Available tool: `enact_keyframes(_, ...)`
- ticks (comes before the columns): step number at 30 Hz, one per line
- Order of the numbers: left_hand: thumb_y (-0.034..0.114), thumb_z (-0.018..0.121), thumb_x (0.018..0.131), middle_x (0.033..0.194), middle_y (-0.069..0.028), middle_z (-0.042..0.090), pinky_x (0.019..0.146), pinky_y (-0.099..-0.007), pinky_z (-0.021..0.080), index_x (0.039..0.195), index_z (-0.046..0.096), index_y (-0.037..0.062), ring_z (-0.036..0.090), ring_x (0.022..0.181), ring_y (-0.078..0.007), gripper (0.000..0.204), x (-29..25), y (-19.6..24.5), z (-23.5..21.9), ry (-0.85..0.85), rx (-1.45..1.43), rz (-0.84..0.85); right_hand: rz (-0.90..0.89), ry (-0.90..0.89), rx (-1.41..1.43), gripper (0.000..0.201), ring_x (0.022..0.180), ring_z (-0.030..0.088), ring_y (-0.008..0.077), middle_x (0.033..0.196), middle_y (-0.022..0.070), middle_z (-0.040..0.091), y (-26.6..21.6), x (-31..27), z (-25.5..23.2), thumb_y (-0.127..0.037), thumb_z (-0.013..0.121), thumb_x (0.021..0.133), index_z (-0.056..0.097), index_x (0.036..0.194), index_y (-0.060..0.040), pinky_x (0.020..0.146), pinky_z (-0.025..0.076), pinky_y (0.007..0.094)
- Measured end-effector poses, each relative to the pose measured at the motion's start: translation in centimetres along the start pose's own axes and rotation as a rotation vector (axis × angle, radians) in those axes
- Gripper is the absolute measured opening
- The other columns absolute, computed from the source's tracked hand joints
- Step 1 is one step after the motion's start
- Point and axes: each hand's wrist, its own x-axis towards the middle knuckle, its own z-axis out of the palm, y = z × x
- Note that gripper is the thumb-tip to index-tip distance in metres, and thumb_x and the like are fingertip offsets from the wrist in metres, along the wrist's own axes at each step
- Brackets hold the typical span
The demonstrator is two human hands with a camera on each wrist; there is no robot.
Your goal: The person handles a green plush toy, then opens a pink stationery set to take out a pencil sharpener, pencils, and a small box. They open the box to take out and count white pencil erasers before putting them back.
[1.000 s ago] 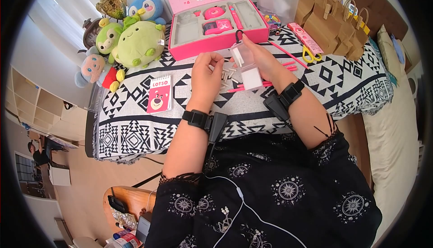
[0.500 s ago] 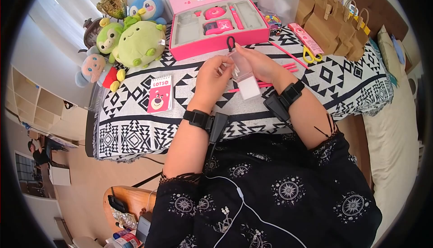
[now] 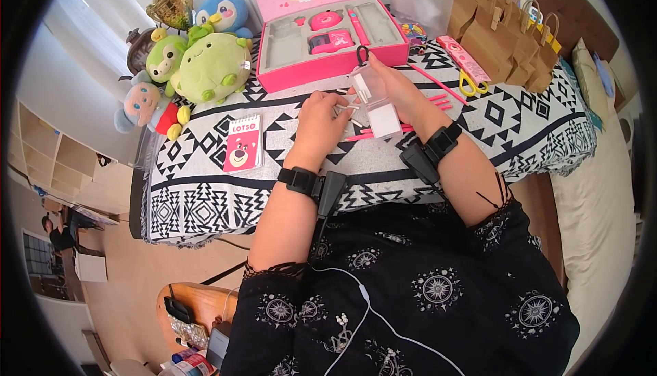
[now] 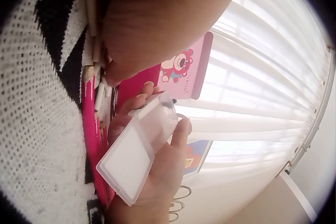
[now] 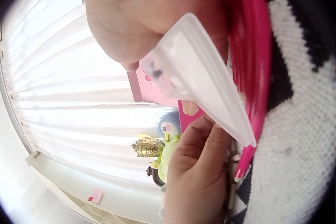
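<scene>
The right hand [image 3: 398,95] holds an opened clear plastic case [image 3: 384,120], its thumb along one side; a black loop stands at its top. One half shows a white panel, and short white sticks [image 3: 363,94] lie in the other. Beside it, the left hand [image 3: 320,121] is low over loose white sticks [image 3: 356,123] on the cloth. In the left wrist view its fingertip touches the sticks [image 4: 101,95], and the case [image 4: 127,161] is close by. The right wrist view shows the left hand [image 5: 197,176] below the case [image 5: 202,71]; whether it pinches a stick is unclear.
Pink pencils [image 3: 438,101] lie under and beside the right hand. A pink box [image 3: 333,68] stands behind, plush toys [image 3: 213,67] and a notepad [image 3: 243,145] at left. Yellow scissors [image 3: 473,83], a pink pack [image 3: 463,58] and paper bags [image 3: 499,41] are at right.
The left hand went from the loose sticks to the case, then came back down to the sticks. The case tilted toward the left hand, then back upright. A stick shows lower in it now.
</scene>
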Motion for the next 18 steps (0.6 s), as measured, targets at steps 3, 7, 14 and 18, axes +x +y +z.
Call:
enact_keyframes(3,0.016,0.073,0.08,0.093,-0.0141,0.061,0.08,-0.0401,0.047,0.094,0.069,0.0042,0.059,0.089,-0.0309,0.019,0.04,-0.01,-0.01,-0.018,-0.026,-0.058,0.003,0.009,-0.013,0.059,0.078,0.067,0.0186,0.092,0.013,0.067,-0.07,-0.09,0.1,-0.059,0.051,0.095,0.061,0.108,-0.0026,0.069,0.055,0.0324)
enact_keyframes(7,0.017,0.073,0.079,0.09,-0.013,0.061,0.082,-0.0429,0.046,0.09,0.069,0.0061,0.058,0.091,-0.0324,0.016,0.13,0.07,-0.13,-0.043,-0.027,-0.1,0.008,-0.006,-0.025,0.059,0.078,0.067,0.0187,0.092,0.0129,0.067,-0.16,-0.08,0.01,-0.059,0.051,0.095,0.06,0.108,-0.0023,0.07,0.055,0.0322)
enact_keyframes(14,0.01,0.073,0.079,0.085,-0.0136,0.06,0.073,-0.0361,0.048,0.092,0.068,0.0011,0.06,0.081,-0.0281,0.017,0.29,0.03,-0.17,-0.01,-0.045,-0.053,0.007,-0.012,-0.024,0.058,0.078,0.068,0.0197,0.093,0.0145,0.069,0.1,0.11,-0.15,-0.059,0.049,0.095,0.06,0.109,-0.0044,0.07,0.055,0.0327)
enact_keyframes(18,0.009,0.072,0.078,0.086,-0.013,0.062,0.075,-0.0363,0.049,0.094,0.069,0.0016,0.061,0.084,-0.0284,0.018,0.36,0.01,-0.2,0.047,-0.054,-0.048,0.019,-0.009,-0.026,0.056,0.076,0.069,0.0203,0.092,0.0147,0.069,0.27,0.32,-0.33,-0.058,0.048,0.096,0.06,0.109,-0.0057,0.069,0.055,0.0333)
